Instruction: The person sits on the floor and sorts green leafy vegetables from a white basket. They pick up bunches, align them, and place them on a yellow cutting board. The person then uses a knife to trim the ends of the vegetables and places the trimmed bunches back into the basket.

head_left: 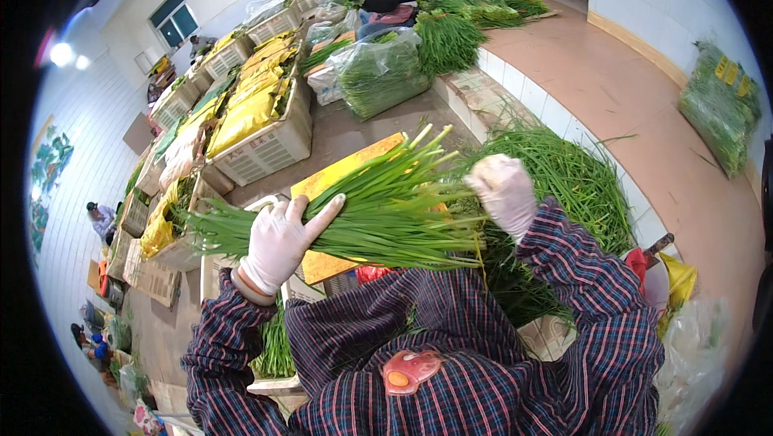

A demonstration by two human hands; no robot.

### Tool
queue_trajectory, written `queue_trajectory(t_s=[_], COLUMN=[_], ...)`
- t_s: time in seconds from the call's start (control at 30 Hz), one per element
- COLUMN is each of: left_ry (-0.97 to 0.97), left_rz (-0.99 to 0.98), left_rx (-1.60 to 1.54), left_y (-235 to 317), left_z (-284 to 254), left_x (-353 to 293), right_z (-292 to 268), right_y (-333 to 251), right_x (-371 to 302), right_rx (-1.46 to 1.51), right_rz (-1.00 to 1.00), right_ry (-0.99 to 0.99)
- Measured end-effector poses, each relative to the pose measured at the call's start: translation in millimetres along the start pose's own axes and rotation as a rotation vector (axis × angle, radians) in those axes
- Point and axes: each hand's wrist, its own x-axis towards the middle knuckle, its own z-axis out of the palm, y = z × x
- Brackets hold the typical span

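Where the left hand (279, 244) grips, green stalks (394, 214) (fanned) lie beneath it

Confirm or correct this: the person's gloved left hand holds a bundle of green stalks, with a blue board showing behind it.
Wrong: the board is yellow, not blue, as the head view shows. The rest stands: the gloved left hand holds the bundle of green stalks, with the board behind it.

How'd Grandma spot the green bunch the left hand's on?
Find the plaid smock at the bottom. Follow its left sleeve to the gloved left hand. The green bunch spreads under that hand, over a yellow board, mostly lined up, unlike the tangled heap at right.
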Motion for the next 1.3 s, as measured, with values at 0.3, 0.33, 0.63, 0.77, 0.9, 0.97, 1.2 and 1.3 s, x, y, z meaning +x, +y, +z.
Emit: queue_trajectory(t_s=[0.3,0.33,0.63,0.77,0.9,0.97,1.2,1.3], left_ry=[0.171,0.179,0.194,0.205,0.21,0.217,0.17,0.19], left_rz=[0.072,0.086,0.131,0.108,0.108,0.131,0.17,0.178], left_rx=[-0.047,-0.042,-0.06,-0.082,-0.068,-0.062,-0.046,-0.037], left_y=[-1,-1,0,0,-1,1,1,2], left_z=[1,0,-4,-2,-3,-5,-9,-10], left_x=[0,0,2,3,3,6,6,8], right_z=[-32,-32,2,-19,-44,-21,-3,-1], right_y=[94,72,39,131,93,81,29,97], right_x=[-39,-13,2,-45,-39,-35,-15,-37], right_rx=[0.108,0.377,1.448,0.593,-0.165,0.439,1.382,0.543], right_rz=[0.809,0.789,0.783,0.842,0.765,0.763,0.46,0.272], right_ry=[-0.845,-0.939,-0.341,-0.529,-1.066,-1.036,-0.568,-0.516])
